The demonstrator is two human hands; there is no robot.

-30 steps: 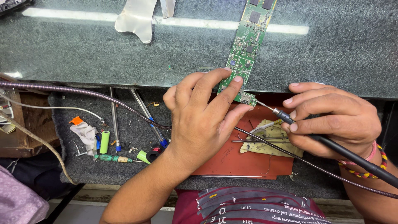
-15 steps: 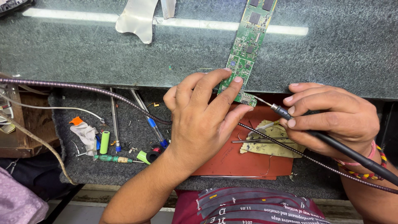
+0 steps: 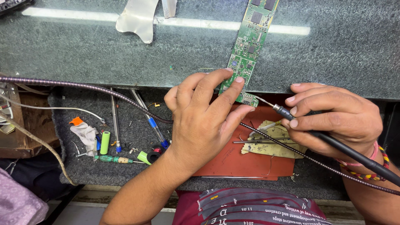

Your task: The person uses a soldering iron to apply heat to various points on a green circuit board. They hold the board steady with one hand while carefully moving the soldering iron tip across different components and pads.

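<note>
My left hand [image 3: 204, 121] presses its fingers on the near end of a long green circuit board [image 3: 250, 46] that lies on the dark stone worktop [image 3: 83, 54] and juts over its front edge. My right hand [image 3: 337, 118] grips a black soldering iron [image 3: 333, 143] like a pen. Its metal tip touches the board's near corner, just right of my left fingertips. A braided cable [image 3: 316, 162] runs beneath my right hand.
A red mat [image 3: 246, 160] with a stained yellow sponge [image 3: 271, 146] and tweezers lies on a lower grey felt shelf [image 3: 133, 125]. Left of it lie screwdrivers [image 3: 114, 121], a green tube [image 3: 104, 142] and a cloth scrap. Another braided cable crosses the shelf. Plastic pieces lie on the far worktop.
My right hand has raised the soldering iron a little, bringing its tip up to the board's near corner. My left hand has stayed on the board.
</note>
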